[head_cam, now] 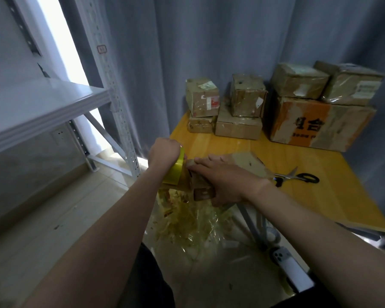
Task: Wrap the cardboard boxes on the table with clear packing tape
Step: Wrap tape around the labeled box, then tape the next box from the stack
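Observation:
A small cardboard box (247,162) hangs over the near left corner of the yellow table (333,196). My right hand (220,176) grips it from above, fingers spread over the top and thumb under the near end. My left hand (163,152) grips a yellowish roll of packing tape (176,172) pressed against the box's left end. Several taped boxes (238,107) are stacked along the table's far edge, the biggest one with orange print (316,125) at the right.
Black-handled scissors (298,177) lie on the table right of the held box. A heap of crumpled used tape (191,218) covers the floor below. A white metal shelf (47,112) stands at the left. A phone (291,267) lies near the table leg. Grey curtains hang behind.

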Demonstrator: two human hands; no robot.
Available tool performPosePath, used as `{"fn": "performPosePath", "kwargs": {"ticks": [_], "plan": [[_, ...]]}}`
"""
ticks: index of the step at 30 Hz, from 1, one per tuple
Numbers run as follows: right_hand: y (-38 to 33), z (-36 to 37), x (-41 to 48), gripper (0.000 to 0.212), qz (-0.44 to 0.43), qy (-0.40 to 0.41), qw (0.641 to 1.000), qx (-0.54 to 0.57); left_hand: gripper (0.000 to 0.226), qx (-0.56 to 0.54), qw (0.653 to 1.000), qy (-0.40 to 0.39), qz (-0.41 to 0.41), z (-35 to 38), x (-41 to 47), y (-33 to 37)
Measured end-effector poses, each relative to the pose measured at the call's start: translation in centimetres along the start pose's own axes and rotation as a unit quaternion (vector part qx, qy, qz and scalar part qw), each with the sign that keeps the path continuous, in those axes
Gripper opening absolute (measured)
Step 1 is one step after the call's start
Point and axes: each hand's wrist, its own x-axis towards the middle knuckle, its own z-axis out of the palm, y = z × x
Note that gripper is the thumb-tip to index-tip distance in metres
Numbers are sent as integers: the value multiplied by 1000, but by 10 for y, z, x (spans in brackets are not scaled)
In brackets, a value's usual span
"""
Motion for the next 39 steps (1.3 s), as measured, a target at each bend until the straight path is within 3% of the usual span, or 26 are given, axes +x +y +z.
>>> {"fn": "performPosePath", "kwargs": {"ticks": [2, 6, 9, 13, 16, 21, 26, 32, 35, 39], "plan": [[-6, -8, -4, 101, -11, 42, 999, -30, 34, -51, 998, 11, -34, -1, -11, 6], [-10, -39, -24, 51, 37, 127, 990, -44, 36, -89, 993, 26, -69, -5, -23, 15], [-4, -54, -43, 37, 72, 228, 969, -68, 34, -124, 991, -23, -51, -7, -36, 29], [20, -58, -61, 46, 155, 321, 930, -88, 26, -190, 980, -36, -46, -2, -46, 41], [39, -68, -74, 49, 203, 376, 903, 46, 24, -213, 973, -68, -54, 16, -27, 39], [62, -89, -75, 49, 154, 487, 833, 211, 34, -242, 963, -113, -46, 42, 8, 39], [94, -103, -34, 56, 180, 525, 788, 268, 32, -229, 966, -122, -21, 39, 2, 69], [151, -123, 36, 59, 198, 563, 725, 343, 20, -224, 951, -211, -3, 56, 30, 94], [173, -124, 64, 58, 225, 557, 721, 346, 15, -211, 950, -231, 2, 64, 41, 104], [198, -119, 78, 61, 269, 493, 772, 298, 15, -195, 948, -251, 1, 71, 51, 105]]}}
